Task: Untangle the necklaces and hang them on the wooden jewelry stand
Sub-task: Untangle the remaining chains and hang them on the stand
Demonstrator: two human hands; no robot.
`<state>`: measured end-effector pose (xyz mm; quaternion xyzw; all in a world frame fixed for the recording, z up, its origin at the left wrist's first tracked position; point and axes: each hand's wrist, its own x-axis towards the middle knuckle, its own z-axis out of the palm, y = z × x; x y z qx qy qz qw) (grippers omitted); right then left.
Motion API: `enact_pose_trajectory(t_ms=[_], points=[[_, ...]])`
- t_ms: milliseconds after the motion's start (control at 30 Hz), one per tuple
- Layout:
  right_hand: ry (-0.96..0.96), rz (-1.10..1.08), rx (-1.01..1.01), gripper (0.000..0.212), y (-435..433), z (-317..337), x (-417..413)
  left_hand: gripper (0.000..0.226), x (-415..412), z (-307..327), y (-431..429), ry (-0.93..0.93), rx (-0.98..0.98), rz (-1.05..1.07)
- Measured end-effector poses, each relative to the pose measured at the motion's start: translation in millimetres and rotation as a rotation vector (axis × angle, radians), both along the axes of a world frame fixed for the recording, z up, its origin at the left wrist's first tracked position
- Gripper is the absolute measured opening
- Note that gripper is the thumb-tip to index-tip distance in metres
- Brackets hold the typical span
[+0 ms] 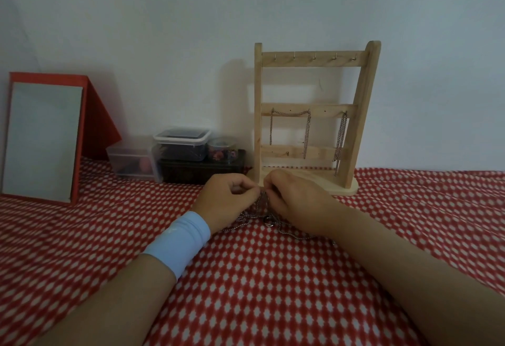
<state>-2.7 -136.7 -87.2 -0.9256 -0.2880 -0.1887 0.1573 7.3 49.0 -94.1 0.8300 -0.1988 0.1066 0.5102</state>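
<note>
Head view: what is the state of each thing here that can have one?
Wooden ladder-shaped jewelry stand: upright.
Silver chains on its middle bar: hanging.
Silver necklaces on the red patterned cloth: tangled.
Left hand: pinches the necklaces.
Right hand: pinches the necklaces.
Clear plastic box with white lid: closed.
Red-framed mirror: leaning back.

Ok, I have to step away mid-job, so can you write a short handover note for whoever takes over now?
Hands: left hand and right hand both pinch the tangled necklaces, on the red cloth before the wooden stand.
Done: some chains hang from the stand's middle bar.
Left: separate the tangle, which includes a ring pendant, and hang each; top-bar hooks are bare.
</note>
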Motion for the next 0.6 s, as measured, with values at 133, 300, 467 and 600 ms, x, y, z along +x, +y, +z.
enact_pose_trajectory(t_ms=[133,300,467,600], points=[[-0.116,0.053,-0.032,0.008,4,2,-2,0.013,1,3,0,0.007,0.057,0.016],[-0.131,0.066,0.06,0.007,4,6,-4,0.018,0,5,0,0.213,-0.116,-0.048],[0.044,0.016,0.26,0.013,7,1,-3,0.01,-3,9,-3,0.198,-0.207,-0.071],[0.304,-0.005,0.466,0.021,12,2,-3,0.013,-2,7,-1,0.204,-0.235,-0.048]])
